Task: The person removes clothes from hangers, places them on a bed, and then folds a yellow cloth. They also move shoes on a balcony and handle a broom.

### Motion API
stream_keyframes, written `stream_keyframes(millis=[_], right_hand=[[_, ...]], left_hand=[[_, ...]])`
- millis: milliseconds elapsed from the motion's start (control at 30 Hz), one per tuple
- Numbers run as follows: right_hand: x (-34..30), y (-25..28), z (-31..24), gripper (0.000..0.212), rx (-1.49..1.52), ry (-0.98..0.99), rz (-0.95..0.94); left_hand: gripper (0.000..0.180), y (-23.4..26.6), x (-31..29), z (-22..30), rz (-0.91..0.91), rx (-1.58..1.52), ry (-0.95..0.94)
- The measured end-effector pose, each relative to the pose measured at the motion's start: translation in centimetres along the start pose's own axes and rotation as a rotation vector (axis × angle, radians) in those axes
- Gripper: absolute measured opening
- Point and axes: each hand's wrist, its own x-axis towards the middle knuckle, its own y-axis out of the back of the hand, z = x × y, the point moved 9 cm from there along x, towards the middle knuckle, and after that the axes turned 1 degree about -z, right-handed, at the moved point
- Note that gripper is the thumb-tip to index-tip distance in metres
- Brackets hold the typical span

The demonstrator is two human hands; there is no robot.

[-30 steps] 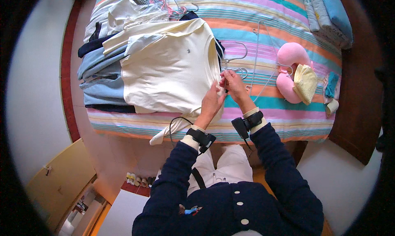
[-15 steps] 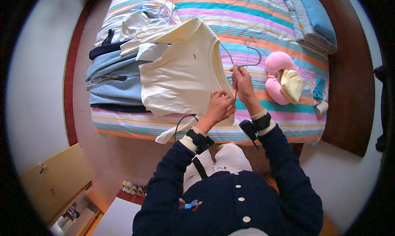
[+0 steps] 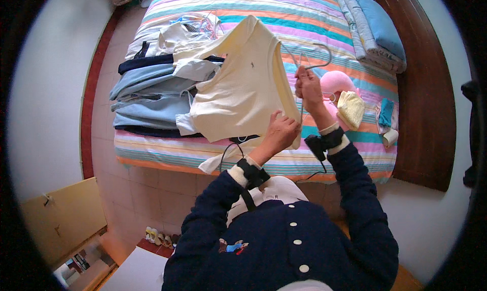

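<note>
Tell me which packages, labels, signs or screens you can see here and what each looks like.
No packages, signs or screens show.
Small dark emblem: on the cream T-shirt held over the striped bed; too small to make out.
Colourful patch: on the person's navy cardigan, lower chest.

Bright even daylight, soft shadows, perhaps slight blur at the bent fisheye rim

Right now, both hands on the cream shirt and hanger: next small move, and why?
Probably draw the wire hanger a little further out with the right hand while the left hand pins the hem. The hook is already clear of the cream shirt, which hangs lifted above the folded clothes pile.
</note>
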Motion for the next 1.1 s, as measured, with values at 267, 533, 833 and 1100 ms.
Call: stream_keyframes(millis=[267,533,833,1100], right_hand=[[-1.4,0.0,-11.8,0.036,-0.353,0.248,-0.216],[-5.4,0.8,-16.3,0.038,-0.872,0.427,-0.221],[-9.8,6.6,-9.8,0.027,-0.976,0.464,-0.124],[-12.0,6.3,-1.6,0.027,-1.105,0.324,-0.119]], left_hand=[[0.024,6.5,6.4,1.7,0.276,0.1,-0.147],[0.022,15.5,13.3,-2.1,0.64,0.203,0.088],[0.023,5.8,7.2,-2.1,0.296,-0.059,0.009],[0.022,1.2,-0.7,-4.9,0.138,-0.022,0.167]])
